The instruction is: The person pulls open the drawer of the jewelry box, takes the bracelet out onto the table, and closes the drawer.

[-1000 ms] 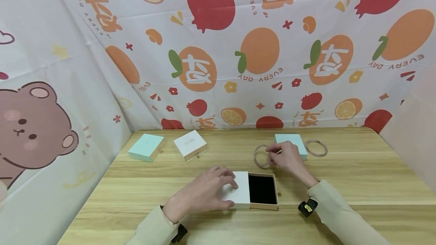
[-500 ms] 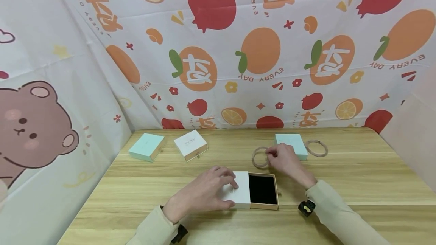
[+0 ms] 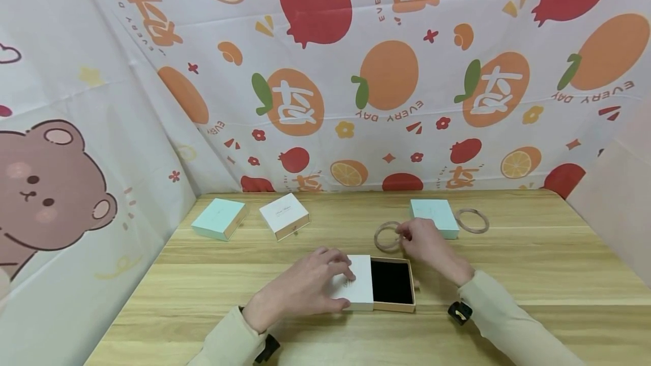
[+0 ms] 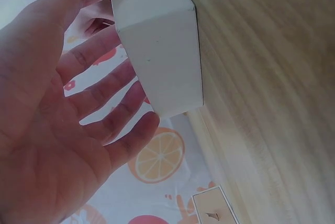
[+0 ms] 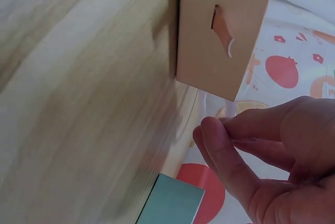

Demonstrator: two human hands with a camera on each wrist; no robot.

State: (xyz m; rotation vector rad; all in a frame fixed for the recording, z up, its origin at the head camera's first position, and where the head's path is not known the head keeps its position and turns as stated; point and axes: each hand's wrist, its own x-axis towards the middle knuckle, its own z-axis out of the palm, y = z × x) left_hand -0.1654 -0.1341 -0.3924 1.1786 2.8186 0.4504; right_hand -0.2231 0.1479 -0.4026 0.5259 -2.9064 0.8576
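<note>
In the head view, my left hand (image 3: 305, 284) holds a white sliding box (image 3: 362, 275) across its width, the thumb on its near side and the fingers over its top. Its drawer (image 3: 394, 308) is pulled out to the right and shows a black lining (image 3: 391, 280). The left wrist view shows the box's white end (image 4: 165, 62) beside the fingers. My right hand (image 3: 424, 239) pinches a thin, pale brownish bangle (image 3: 377, 238) by its right edge, behind the drawer. In the right wrist view, thumb and fingertips meet below the drawer front with its ribbon tab (image 5: 223, 31).
A mint-green box (image 3: 432, 213) stands just behind my right hand, with a second bangle (image 3: 473, 232) to its right. At the back left are another mint-green box (image 3: 217, 218) and a closed white box (image 3: 283, 213). A fruit-print cloth (image 3: 325, 151) hangs behind the wooden table (image 3: 203, 298).
My right hand has moved slightly nearer and to the left with the bangle. The left hand and the white box have stayed in place.
</note>
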